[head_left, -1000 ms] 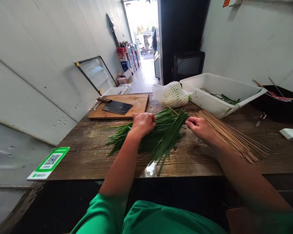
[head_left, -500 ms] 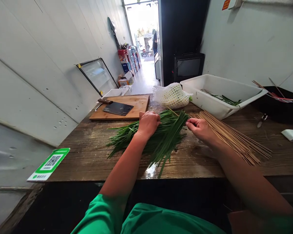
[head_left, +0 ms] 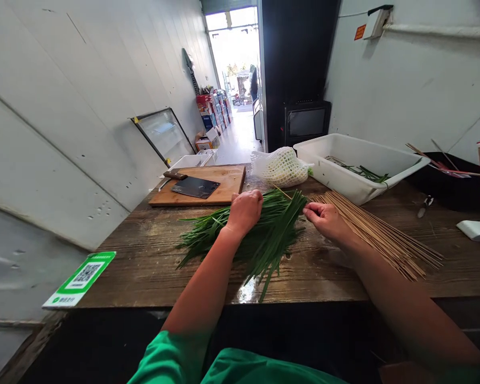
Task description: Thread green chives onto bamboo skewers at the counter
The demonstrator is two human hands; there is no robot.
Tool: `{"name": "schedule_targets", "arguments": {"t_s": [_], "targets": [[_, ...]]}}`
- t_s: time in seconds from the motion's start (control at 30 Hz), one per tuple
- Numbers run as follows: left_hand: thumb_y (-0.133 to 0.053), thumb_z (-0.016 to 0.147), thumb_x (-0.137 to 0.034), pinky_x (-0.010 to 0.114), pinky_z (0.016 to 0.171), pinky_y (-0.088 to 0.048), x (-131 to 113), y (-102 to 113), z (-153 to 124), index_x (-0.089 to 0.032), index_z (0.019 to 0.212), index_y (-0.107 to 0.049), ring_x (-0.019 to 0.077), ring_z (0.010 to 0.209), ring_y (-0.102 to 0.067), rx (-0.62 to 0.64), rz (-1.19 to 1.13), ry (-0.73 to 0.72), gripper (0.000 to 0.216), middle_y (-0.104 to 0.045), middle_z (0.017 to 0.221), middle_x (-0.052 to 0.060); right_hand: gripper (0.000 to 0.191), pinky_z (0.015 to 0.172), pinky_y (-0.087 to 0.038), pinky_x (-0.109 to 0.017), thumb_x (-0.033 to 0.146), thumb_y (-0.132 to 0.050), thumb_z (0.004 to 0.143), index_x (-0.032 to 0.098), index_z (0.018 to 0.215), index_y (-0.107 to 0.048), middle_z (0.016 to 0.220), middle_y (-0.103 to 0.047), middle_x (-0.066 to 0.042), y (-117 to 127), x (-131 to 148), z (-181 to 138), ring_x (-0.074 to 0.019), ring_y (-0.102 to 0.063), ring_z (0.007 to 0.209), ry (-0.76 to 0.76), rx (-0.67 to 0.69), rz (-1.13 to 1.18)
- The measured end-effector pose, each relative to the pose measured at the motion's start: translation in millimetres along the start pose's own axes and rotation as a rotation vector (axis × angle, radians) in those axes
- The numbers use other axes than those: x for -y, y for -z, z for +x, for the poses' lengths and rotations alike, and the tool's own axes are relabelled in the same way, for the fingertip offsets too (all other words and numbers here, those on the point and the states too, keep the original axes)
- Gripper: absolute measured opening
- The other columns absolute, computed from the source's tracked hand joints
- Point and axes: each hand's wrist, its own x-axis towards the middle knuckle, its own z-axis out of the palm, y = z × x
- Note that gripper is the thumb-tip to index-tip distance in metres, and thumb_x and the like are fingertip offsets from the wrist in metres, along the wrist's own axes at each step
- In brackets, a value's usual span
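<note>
While left grip [head_left: 246, 210] clasps chives [head_left: 272, 241], right [head_left: 324, 218] touches.

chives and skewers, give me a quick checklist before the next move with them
1. Chives held: left hand lies on the bunch, fingers curled over it. Ok.
2. Cut ends together: they sit roughly even beside the right hand. Ok.
3. Right hand's grip: fingers pinch at the chive ends; whether they hold a skewer, cannot tell.
4. Skewers in reach: the pile lies just right of the right hand, partly under the forearm. Ok.
5. Cleaver away from the hands: flat on the board, apart from the chives. Ok.
</note>
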Motion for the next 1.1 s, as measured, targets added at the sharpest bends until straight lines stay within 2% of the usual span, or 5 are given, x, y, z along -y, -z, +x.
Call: {"name": "schedule_targets", "arguments": {"t_s": [0.27,0.43,0.53,0.7,1.1], "targets": [[-0.047,0.084,-0.022,0.022,0.051,-0.039,0,-12,7,-0.017,0.078,-0.05,0.0091,0.045,-0.051,-0.049,-0.789,0.191,0.008,-0.063,0.063,0.001,0.029,0.056,-0.034,-0.023,0.038,-0.046,0.081,0.016,0.071,-0.062,0.063,-0.055,0.0,-2,-11,2,-0.0116,-0.044,0.059,0.066,0.026,0.044],[-0.063,0.072,-0.028,0.02,0.049,-0.038,2,-10,8,-0.015,0.072,-0.054,0.0072,0.049,-0.051,-0.089,-1.107,0.295,0.017,-0.065,0.065,0.001,0.031,0.055,-0.034,-0.024,0.039,-0.046,0.08,0.016,0.072,-0.064,0.062,-0.056,0.001,-4,-10,1,-0.0118,-0.045,0.057,0.044,0.02,0.026],[-0.07,0.064,-0.029,0.02,0.052,-0.041,3,-10,9,-0.014,0.071,-0.057,0.0076,0.052,-0.054,-0.141,-1.164,0.334,0.021,-0.064,0.063,0.0,0.031,0.053,-0.033,-0.024,0.04,-0.046,0.08,0.016,0.072,-0.064,0.06,-0.055,0.001,-4,-9,1,-0.0115,-0.043,0.055,0.039,0.023,0.015],[-0.071,0.061,-0.026,0.022,0.061,-0.044,7,-13,10,-0.013,0.085,-0.066,0.0096,0.062,-0.059,-0.222,-1.175,0.328,0.027,-0.067,0.071,0.002,0.03,0.053,-0.034,-0.024,0.039,-0.048,0.08,0.016,0.071,-0.065,0.059,-0.056,0.0,-3,-7,0,-0.013,-0.045,0.057,0.071,0.026,0.014],[-0.068,0.067,-0.031,0.023,0.062,-0.043,-4,-16,13,-0.013,0.073,-0.069,0.011,0.062,-0.057,-0.328,-1.014,0.327,0.019,-0.067,0.067,0.002,0.029,0.059,-0.037,-0.025,0.038,-0.046,0.082,0.016,0.074,-0.064,0.068,-0.062,-0.002,-4,-7,-1,-0.0151,-0.052,0.064,0.088,0.058,0.013]]}}
